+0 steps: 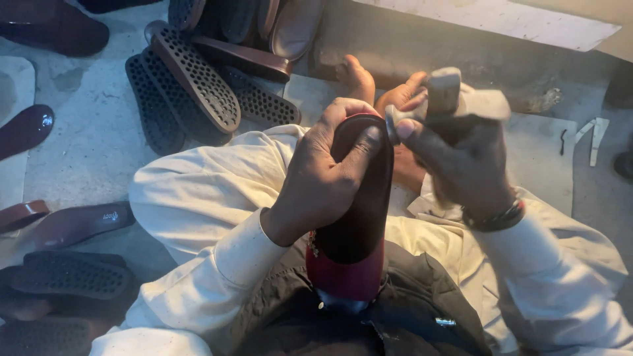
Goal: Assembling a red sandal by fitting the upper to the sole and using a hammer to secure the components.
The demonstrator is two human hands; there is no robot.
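Gripping a dark shoe, left hand fingers clenched; right hand grasps a hammer.

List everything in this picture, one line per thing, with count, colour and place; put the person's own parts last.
shoe: one, black sole over dark red upper, centre, upright on the lap
hammer: one, pale worn head, upper centre-right, beside the shoe's tip
studded soles: several, dark brown, piled at top centre-left
left soles: a few, dark, lower left on the floor
insole: one, reddish brown, left
metal scrap: one, pale, far right on the floor
floor: grey concrete
wristband: one, dark, on the right wrist
feet: two, bare, top centre
left hand: grip around the shoe
right hand: grip on the hammer
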